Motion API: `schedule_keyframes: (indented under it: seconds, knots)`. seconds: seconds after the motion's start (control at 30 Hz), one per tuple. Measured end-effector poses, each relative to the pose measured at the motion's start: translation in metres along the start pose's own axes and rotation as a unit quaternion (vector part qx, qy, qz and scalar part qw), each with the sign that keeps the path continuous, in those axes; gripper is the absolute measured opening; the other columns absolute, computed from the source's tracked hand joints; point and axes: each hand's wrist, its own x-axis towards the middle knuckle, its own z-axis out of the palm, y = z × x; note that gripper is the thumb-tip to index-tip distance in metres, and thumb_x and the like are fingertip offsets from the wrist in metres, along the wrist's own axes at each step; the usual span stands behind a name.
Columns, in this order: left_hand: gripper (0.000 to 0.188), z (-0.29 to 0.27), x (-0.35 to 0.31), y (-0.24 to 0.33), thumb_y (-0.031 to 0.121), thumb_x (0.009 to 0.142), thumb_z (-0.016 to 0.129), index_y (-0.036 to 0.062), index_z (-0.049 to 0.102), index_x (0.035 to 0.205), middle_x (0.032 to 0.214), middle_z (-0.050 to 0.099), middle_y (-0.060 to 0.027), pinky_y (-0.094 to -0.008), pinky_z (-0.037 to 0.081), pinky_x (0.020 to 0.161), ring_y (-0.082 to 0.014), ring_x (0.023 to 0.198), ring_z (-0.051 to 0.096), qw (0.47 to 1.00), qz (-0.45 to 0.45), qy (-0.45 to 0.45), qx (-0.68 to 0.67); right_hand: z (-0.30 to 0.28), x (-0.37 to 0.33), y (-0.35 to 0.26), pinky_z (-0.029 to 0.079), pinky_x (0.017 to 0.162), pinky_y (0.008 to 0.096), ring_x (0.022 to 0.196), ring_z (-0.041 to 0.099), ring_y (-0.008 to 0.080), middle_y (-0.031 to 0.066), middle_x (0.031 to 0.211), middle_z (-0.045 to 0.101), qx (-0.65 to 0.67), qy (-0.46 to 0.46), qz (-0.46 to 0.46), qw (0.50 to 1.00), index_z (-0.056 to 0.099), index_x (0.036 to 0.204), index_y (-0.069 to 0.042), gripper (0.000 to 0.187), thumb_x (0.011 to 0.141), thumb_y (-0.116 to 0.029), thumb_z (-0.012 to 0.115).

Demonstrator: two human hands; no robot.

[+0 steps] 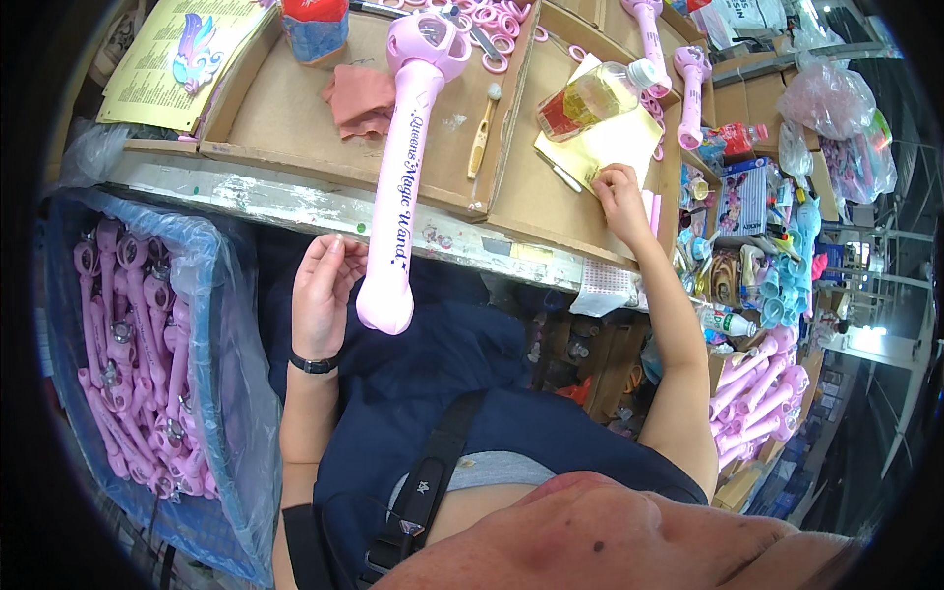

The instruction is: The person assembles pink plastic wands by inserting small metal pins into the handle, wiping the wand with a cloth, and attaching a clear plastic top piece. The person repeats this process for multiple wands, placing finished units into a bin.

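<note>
A pink toy wand (398, 187) with dark lettering lies across a cardboard tray, its round openwork head away from me. The handle sticks out past the tray's front edge. Beside that handle is my left hand (323, 290), palm turned up, fingers loosely bent and apart; its fingertips come close to the wand, and contact cannot be made out. My right hand (621, 205) has its fingers pinched together at the lower edge of a yellow paper sheet (629, 143). What sits between those fingertips is hidden. On the sheet lies a clear bottle (590, 103) of yellow and reddish liquid.
In the cardboard tray (344, 147) are a reddish cloth (362, 100), a yellow-handled brush (483, 133) and pink rings (497, 44). A plastic-lined blue bin (221, 324) of pink wands stands at left. More wands (757, 393) are heaped at right. A white pen (560, 170) lies near the paper.
</note>
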Motion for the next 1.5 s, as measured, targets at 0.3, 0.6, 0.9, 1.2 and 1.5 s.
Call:
schedule_keyframes:
  seconds: [0.3, 0.6, 0.9, 1.2, 1.5]
  knots:
    - [0.016, -0.005, -0.002, 0.0, 0.017, 0.098, 0.048, 0.0038, 0.056, 0.1, 0.093, 0.064, -0.0073, -0.0291, 0.049, 0.083, -0.0148, 0.086, 0.061, 1.0, 0.004, 0.0, 0.0, -0.008, 0.01, 0.04, 0.055, 0.078, 0.0409, 0.1, 0.056, 0.0257, 0.0102, 0.103, 0.055, 0.402, 0.135, 0.297, 0.856, 0.045, 0.112, 0.0, 0.024, 0.098, -0.02, 0.047]
    - [0.015, 0.045, -0.027, 0.04, 0.007, 0.097, 0.041, -0.0007, 0.052, 0.103, 0.102, 0.059, -0.012, -0.0318, 0.045, 0.089, -0.0158, 0.093, 0.058, 0.94, 0.264, -0.024, 0.214, -0.042, -0.022, -0.08, 0.044, 0.087, 0.0324, 0.095, 0.053, 0.0173, 0.0124, 0.11, 0.05, 0.193, 0.403, -0.02, 0.895, 0.049, 0.09, -0.002, 0.009, 0.092, -0.009, 0.052]
    - [0.05, 0.086, -0.048, 0.058, 0.011, 0.091, 0.051, 0.0042, 0.029, 0.135, 0.144, 0.035, -0.019, -0.041, 0.011, 0.113, -0.0259, 0.137, 0.029, 0.889, 0.234, -0.283, 0.274, 0.034, -0.036, -0.268, 0.046, 0.087, 0.0403, 0.103, 0.052, 0.0307, 0.0094, 0.106, 0.053, 0.1, 0.339, -0.301, 0.886, 0.058, 0.09, -0.011, 0.023, 0.071, -0.009, 0.072]
    - [0.048, 0.067, -0.049, 0.047, 0.017, 0.098, 0.044, 0.0061, 0.023, 0.14, 0.138, 0.04, -0.0175, -0.035, 0.032, 0.105, -0.023, 0.129, 0.038, 0.955, 0.188, -0.229, 0.027, 0.035, -0.036, -0.279, 0.041, 0.091, 0.0429, 0.107, 0.05, 0.0309, 0.0095, 0.112, 0.057, 0.097, 0.236, -0.314, 0.914, 0.066, 0.099, -0.01, 0.032, 0.073, -0.026, 0.075]
    - [0.051, 0.066, -0.05, 0.047, 0.004, 0.094, 0.045, 0.0052, 0.022, 0.138, 0.135, 0.043, -0.0181, -0.0348, 0.035, 0.103, -0.023, 0.13, 0.038, 0.918, 0.243, -0.25, 0.191, 0.025, -0.031, -0.261, 0.036, 0.098, 0.0409, 0.113, 0.048, 0.0307, 0.0142, 0.119, 0.052, 0.348, 0.045, -0.146, 0.925, 0.063, 0.089, -0.004, 0.017, 0.077, -0.013, 0.072]
